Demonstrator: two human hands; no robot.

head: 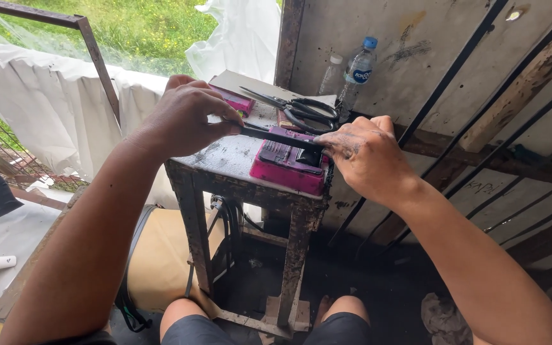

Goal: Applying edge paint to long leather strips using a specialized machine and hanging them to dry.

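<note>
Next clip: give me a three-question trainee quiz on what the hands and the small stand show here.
1. True or false: both hands hold the thin dark blade over the pink plastic sharpening block.
2. What lies behind the block on the worn metal stand? A) black-handled scissors B) a hammer C) a cup
3. Fill in: the clear plastic bottle has a ___ cap.

Key
1. True: left hand and right hand each pinch one end.
2. A: black-handled scissors.
3. Blue.

Dark narrow blade [280,136], level, flat across pink sharpening block [287,167]
</note>
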